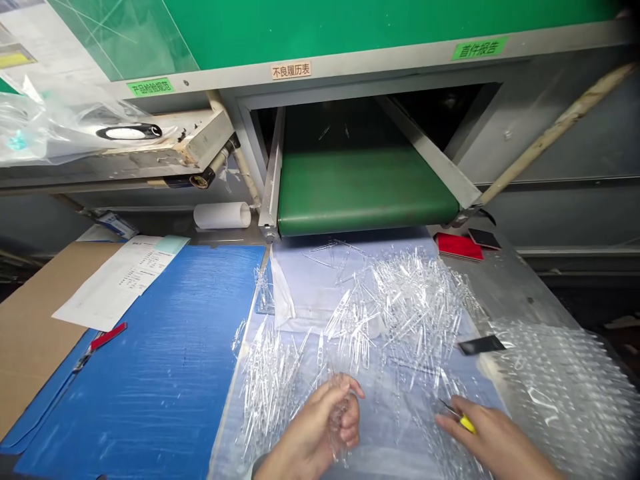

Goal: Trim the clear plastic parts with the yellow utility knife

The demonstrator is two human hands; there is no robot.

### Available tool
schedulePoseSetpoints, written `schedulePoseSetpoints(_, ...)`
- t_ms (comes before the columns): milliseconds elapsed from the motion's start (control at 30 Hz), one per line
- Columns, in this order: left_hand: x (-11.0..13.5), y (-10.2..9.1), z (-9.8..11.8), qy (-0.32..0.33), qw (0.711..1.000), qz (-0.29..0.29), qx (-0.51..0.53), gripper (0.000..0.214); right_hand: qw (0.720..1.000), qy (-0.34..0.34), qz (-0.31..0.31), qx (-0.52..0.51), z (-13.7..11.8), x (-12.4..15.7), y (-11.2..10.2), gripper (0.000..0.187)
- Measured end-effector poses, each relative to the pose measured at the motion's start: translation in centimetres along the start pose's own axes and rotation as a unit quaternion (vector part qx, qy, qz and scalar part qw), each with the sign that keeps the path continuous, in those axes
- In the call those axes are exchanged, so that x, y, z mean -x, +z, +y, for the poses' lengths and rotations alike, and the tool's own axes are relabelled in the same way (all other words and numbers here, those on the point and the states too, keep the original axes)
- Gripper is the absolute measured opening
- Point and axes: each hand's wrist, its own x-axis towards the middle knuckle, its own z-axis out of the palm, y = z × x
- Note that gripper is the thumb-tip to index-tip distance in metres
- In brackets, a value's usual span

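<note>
My left hand (325,420) has its fingers curled round several thin clear plastic pieces (336,427), which stick out above and below the fist. My right hand (483,433) grips a small tool with a yellow handle (467,424) and a thin dark metal tip; its exact kind is hidden by the fingers. Both hands are over a pale blue cloth (385,427). Left of my left hand lies a heap of long clear plastic pieces (270,387). A larger tangled heap (420,293) is beyond my right hand, with a smaller bunch (353,327) beside it.
A green conveyor belt (365,187) ends above the cloth's far edge. Blue sheets (165,360) lie left, with papers (125,277) and a red-handled tool (107,337). Bubble wrap (565,393), a black strip (483,345) and a red pad (459,247) are right.
</note>
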Motion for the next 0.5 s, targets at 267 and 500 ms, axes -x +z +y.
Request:
schedulePoseSetpoints(267,0.1,-1.0,-1.3,0.040,0.993,-0.100,0.044,0.030,0.985,-0.030,-0.033,0.169,-5.9,-4.8,-3.5,0.024)
schedulePoseSetpoints(500,0.8,-0.9,-0.9,0.073,0.989,-0.129,0.023,0.036,0.973,-0.023,-0.090,0.211,-8.8,-6.7,0.2,0.023)
